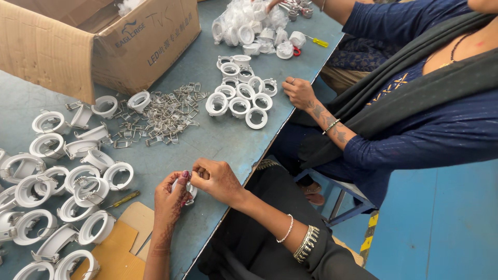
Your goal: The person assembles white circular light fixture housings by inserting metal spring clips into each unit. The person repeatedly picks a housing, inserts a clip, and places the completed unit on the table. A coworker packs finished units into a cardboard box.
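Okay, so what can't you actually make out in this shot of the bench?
- White ring between the left hand and right hand: mostly hidden by the fingers, head view, so its spring clips cannot be seen.
- Cardboard box: cut off by the top edge, contents mostly out of sight.
- Rings at the left edge: cropped by the frame.
- Pile of metal clips: too small and tangled to count.
- Co-worker's far hand: cut off at the top.

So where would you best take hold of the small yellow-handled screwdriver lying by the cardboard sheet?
Probably the yellow handle of the screwdriver, pinched from above across its width: it lies flat on the table, handle end free, while white rings crowd its tip end.
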